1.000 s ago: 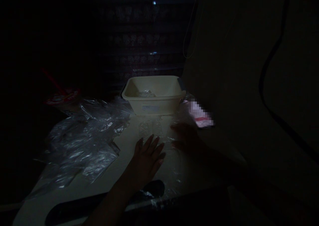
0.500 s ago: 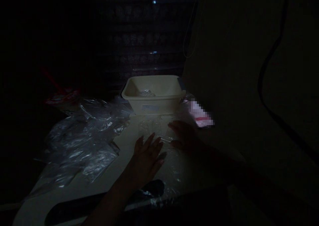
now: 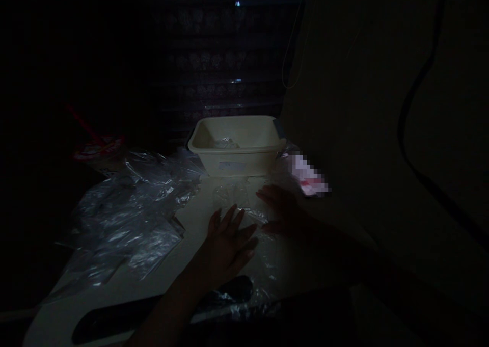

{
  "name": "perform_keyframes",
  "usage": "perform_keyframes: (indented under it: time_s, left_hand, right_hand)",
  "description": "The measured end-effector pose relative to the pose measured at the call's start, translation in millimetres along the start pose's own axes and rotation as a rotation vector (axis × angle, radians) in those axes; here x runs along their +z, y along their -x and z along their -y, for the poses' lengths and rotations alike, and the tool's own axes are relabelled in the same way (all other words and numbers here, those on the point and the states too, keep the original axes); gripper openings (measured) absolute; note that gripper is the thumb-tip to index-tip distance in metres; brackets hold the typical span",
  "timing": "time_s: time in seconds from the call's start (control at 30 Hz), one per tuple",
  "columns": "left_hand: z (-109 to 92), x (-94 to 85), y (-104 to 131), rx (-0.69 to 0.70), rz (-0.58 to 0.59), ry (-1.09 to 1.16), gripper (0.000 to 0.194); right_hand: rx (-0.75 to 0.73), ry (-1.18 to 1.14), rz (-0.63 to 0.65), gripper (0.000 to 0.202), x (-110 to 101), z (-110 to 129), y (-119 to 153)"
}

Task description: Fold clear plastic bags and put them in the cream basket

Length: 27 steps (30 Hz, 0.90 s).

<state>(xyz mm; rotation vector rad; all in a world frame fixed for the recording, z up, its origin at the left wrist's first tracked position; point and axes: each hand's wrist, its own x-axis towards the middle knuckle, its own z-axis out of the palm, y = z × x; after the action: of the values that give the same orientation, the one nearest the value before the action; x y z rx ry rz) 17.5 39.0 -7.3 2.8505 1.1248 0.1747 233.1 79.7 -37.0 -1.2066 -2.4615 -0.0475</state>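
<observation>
A clear plastic bag (image 3: 242, 199) lies flat on a white tabletop (image 3: 196, 230), its lower part trailing to the near edge. My left hand (image 3: 227, 247) rests palm down on the bag, open, with the fingers spread. At the bag's right side, my right hand (image 3: 284, 209) has its thumb and fingers apart and touches the plastic; deep shadow hides much of it. Straight behind the hands stands a cream plastic tub (image 3: 233, 162) with a label on its front and some clear plastic inside.
A loose heap of clear plastic bags (image 3: 126, 224) covers the left side. Behind it is a cup (image 3: 101, 153) with a red straw. A pixelated pink-and-white item (image 3: 307, 176) lies right of the tub. A dark oval slot (image 3: 114, 319) runs along the table's near edge.
The fingers of my left hand have shifted slightly and spread a little wider on the bag. My right hand has stayed almost in place. The bag's creases under the hands have changed slightly.
</observation>
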Motion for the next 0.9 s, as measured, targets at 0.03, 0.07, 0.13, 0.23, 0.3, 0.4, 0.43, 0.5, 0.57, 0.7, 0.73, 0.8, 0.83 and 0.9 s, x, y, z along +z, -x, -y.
perform_keyframes:
  time_s: [0.03,0.07,0.13,0.23,0.3,0.4,0.43,0.5,0.57,0.7,0.73,0.8,0.83,0.9]
  left_hand:
    - [-0.1,-0.5,0.2,0.004,0.005,0.006,0.042]
    - [-0.1,-1.2,0.3,0.009,0.009,0.013,0.042]
    - [0.0,-2.7,0.3,0.020,0.014,0.026,0.044]
    - [0.0,-4.2,0.6,0.034,0.013,0.044,0.045]
    - [-0.3,-4.5,1.3,0.040,0.013,0.059,0.045]
    - [-1.0,-4.3,2.7,0.039,0.014,0.076,0.046]
    - [-1.1,-4.2,3.0,0.037,0.014,0.080,0.046]
    - [-1.0,-4.2,3.3,0.038,0.017,0.085,0.046]
    - [-0.8,-4.2,3.3,0.041,0.026,0.090,0.046]
    - [-0.7,-4.0,3.7,0.045,0.033,0.082,0.045]
    - [-0.7,-3.8,3.9,0.043,0.031,0.081,0.046]
    - [-0.8,-3.4,4.1,0.039,0.022,0.084,0.046]
    - [-0.8,-3.2,4.1,0.036,0.016,0.087,0.046]
    - [-0.8,-3.1,3.8,0.033,0.013,0.089,0.046]
  right_hand:
    - [-0.020,0.005,-0.003,0.075,-1.2,-1.1,0.9]
    - [-0.037,0.010,-0.008,0.078,-3.2,-2.7,2.2]
    - [-0.056,0.014,-0.004,0.083,-8.5,-6.9,5.1]
    - [-0.034,0.008,0.037,0.083,-13.6,-11.7,7.5]
    - [0.032,0.010,0.029,0.074,-12.1,-10.8,6.6]
    - [0.126,0.032,-0.037,0.056,-5.0,-2.5,2.9]
    - [0.136,0.045,-0.048,0.054,-2.7,0.9,1.7]
    - [0.131,0.077,-0.050,0.053,0.4,5.9,-0.3]
    - [0.127,0.105,-0.040,0.055,1.1,6.9,-1.4]
    - [0.152,0.120,-0.022,0.055,-2.0,1.4,-1.3]
    - [0.151,0.118,-0.024,0.054,-2.8,0.7,-1.0]
    - [0.143,0.110,-0.042,0.049,-3.7,1.8,-0.5]
    - [0.138,0.106,-0.056,0.047,-3.6,3.4,-0.3]
    - [0.107,0.097,-0.064,0.048,-2.8,7.6,0.1]
